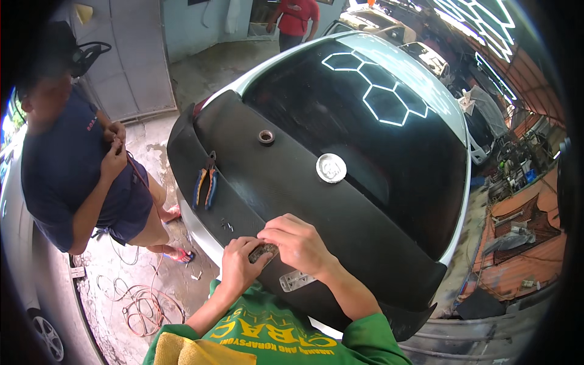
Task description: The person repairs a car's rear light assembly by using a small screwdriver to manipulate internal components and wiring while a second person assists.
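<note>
Over the matte black trunk lid [292,182] of a car, my left hand [239,264] grips a small, flat, grey speckled piece [263,252], its thumb pressed on the near edge. My right hand [297,244] is closed at the far side of that piece, fingers bent together; what its fingertips pinch is hidden. Just below my right wrist lies a metal plate with holes [296,281]. Pliers with blue and orange handles [205,185] rest on the lid beyond my left hand, and a few tiny slivers [228,227] lie between.
Farther up the lid sit a dark ring [266,137] and a round silvery-white disc [331,169]. A person in dark blue [85,164] stands at left, holding a thin cord. Orange hose [152,307] coils on the floor. Another person in red [298,18] stands behind the car.
</note>
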The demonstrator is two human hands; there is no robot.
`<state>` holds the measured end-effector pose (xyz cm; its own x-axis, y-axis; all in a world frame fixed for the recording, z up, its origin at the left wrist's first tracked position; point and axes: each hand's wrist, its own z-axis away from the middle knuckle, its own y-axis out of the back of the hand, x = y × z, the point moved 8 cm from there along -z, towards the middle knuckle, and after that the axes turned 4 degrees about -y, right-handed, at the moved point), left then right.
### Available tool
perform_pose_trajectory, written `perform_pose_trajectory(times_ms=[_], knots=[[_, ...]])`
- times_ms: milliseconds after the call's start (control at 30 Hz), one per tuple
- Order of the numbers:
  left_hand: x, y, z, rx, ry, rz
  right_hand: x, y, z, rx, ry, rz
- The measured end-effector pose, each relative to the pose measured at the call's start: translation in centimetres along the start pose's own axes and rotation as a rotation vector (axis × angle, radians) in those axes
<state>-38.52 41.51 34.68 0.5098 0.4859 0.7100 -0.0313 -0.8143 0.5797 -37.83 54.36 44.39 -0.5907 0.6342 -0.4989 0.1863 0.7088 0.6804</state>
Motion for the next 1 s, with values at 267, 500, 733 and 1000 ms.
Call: perform_pose_trajectory(times_ms=[267, 500, 733, 1000], knots=[[-0.4, 0.1, 0.2, -0.017, -0.008, -0.010, -0.5, -0.2, -0.3, 0.010, -0.112, 0.139], [-0.1, 0.0, 0.1, -0.014, -0.001, 0.019, 0.3, -1.7, -1.2, -0.437, -0.273, 0.444], [-0.2, 0.0, 0.1, 0.003, -0.004, 0.037, 1.5, -4.6, -3.3, -0.897, -0.192, 0.394], [-0.6, 0.2, 0.4, 0.029, -0.002, 0.040, -0.2, -5.6, -4.8, -1.051, -0.060, 0.418]])
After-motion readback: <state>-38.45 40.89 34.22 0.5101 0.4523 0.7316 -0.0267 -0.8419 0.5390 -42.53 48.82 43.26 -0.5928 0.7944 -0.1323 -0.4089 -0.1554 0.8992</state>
